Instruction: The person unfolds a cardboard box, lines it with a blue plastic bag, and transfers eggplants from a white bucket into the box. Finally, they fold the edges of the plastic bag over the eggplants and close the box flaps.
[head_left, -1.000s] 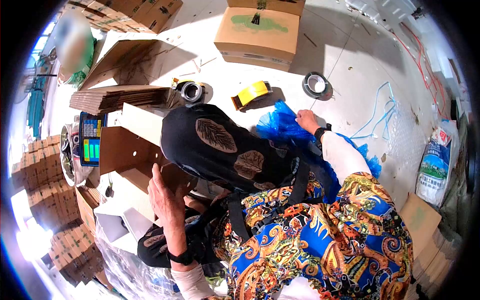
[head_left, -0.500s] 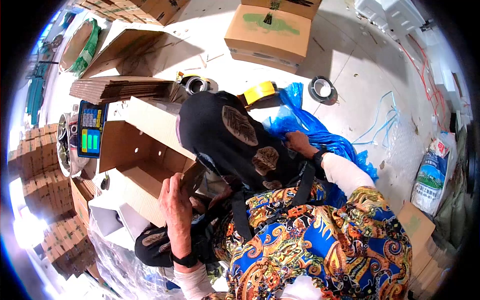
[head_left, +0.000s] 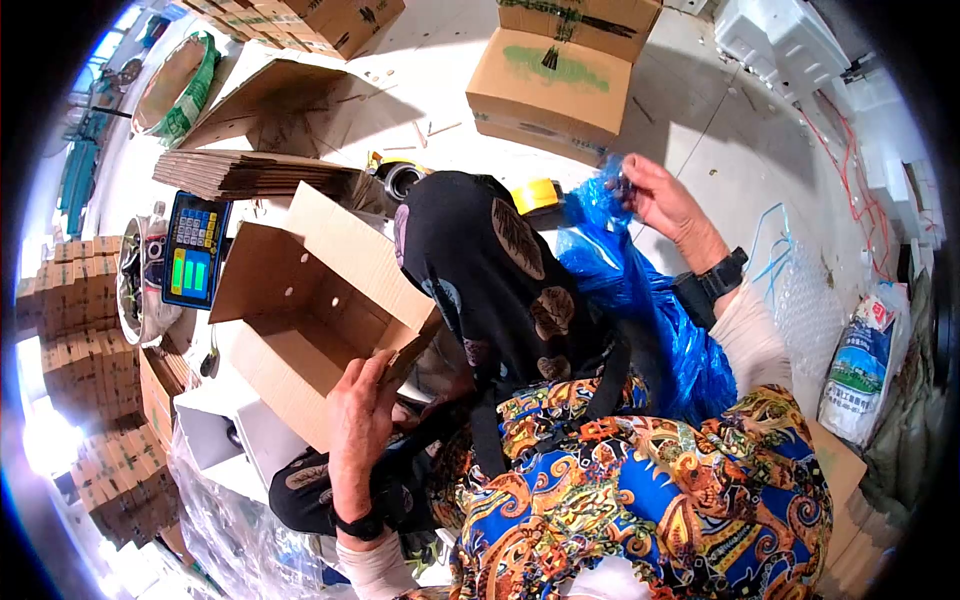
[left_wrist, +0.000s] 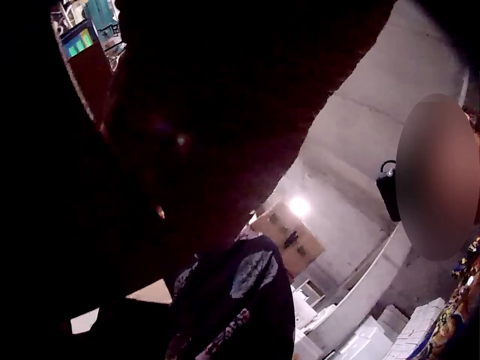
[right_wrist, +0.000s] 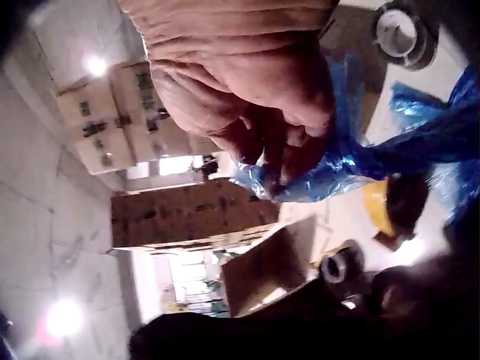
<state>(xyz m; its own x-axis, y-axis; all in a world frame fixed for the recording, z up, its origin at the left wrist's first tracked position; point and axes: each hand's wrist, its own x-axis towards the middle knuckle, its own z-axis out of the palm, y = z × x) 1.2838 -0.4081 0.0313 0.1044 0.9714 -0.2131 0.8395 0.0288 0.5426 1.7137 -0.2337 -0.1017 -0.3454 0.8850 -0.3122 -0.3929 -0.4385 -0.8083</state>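
An open cardboard carton (head_left: 277,388) stands at the left of the person's knee, its inside facing up. The left hand (head_left: 360,415) grips its near right edge with bent fingers; the left wrist view is too dark to show this grip. Right of the knee, the right hand (head_left: 665,205) pinches the upper end of a bunched blue plastic bag (head_left: 640,290) and holds it up. In the right wrist view the thumb and fingers close on the crumpled blue film (right_wrist: 315,184). The rest of the blue plastic hangs down beside the leg.
Flattened cartons (head_left: 240,175) lie beyond the open one, near a digital scale (head_left: 190,250). A yellow tape dispenser (head_left: 538,196) and a black tape dispenser (head_left: 402,180) lie past the knee. A closed carton (head_left: 545,90) stands farther off; a printed sack (head_left: 860,370) lies at right.
The right hand has lifted the blue plastic upward and away from the leg. The left hand has come down onto the carton's edge, and the carton has turned and shifted right.
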